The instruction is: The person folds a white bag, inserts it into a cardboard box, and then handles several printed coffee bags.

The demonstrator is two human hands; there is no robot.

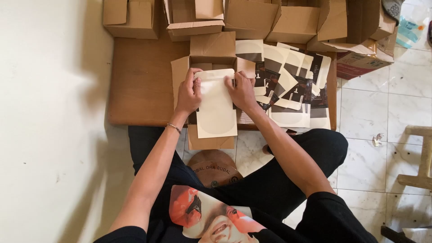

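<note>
**White pouch held over an open small box**

Cardboard surrounds the work. The left hand point(189, 92) and the right hand point(241, 91) both pinch the top edge of a white flat pouch point(217, 110), which lies over an open small carton point(211, 67) on a low wooden board point(139, 81). At 3 o'clock a fanned pile of flat printed packages point(292, 85) touches the carton. At 12 o'clock, open brown boxes point(252, 18) stand close.

both hands on a white pouch point(216, 108), left hand point(189, 93) and right hand point(242, 92) pinching its top edge over a small open cardboard box point(211, 60), fanned pile of flat packs point(292, 87) just beside, brown wooden surface point(139, 85), more open boxes point(252, 18) behind
</note>
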